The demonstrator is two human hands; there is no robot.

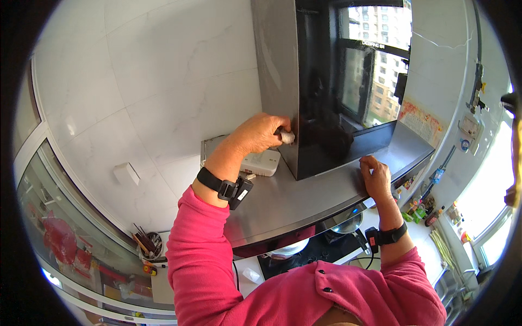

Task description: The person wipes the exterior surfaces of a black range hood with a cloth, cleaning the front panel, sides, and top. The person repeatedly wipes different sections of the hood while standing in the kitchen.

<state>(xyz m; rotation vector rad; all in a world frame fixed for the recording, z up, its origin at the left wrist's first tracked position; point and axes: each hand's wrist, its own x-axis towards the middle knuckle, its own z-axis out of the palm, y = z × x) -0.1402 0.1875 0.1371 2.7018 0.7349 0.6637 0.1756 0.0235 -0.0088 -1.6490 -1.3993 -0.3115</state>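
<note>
My left hand (265,132) pinches a small greyish wad (287,137), perhaps a cloth or sponge, against the lower side edge of the range hood's chimney (279,81). The chimney's front is glossy black and mirrors a window and buildings. My right hand (375,175) rests with curled fingers at the hood's metal top (310,199), right of the chimney; I see nothing held in it. Beneath my left wrist lies a white plastic box (263,163) on the hood. Each wrist wears a black strap with a small device.
Below the hood are a black cooktop (310,256), a lidded pot (289,249) and a pan (348,224). A utensil holder (151,246) stands at lower left beside a glass door. Bottles (434,216) and green stalks (442,248) lie or stand on the right, near the window.
</note>
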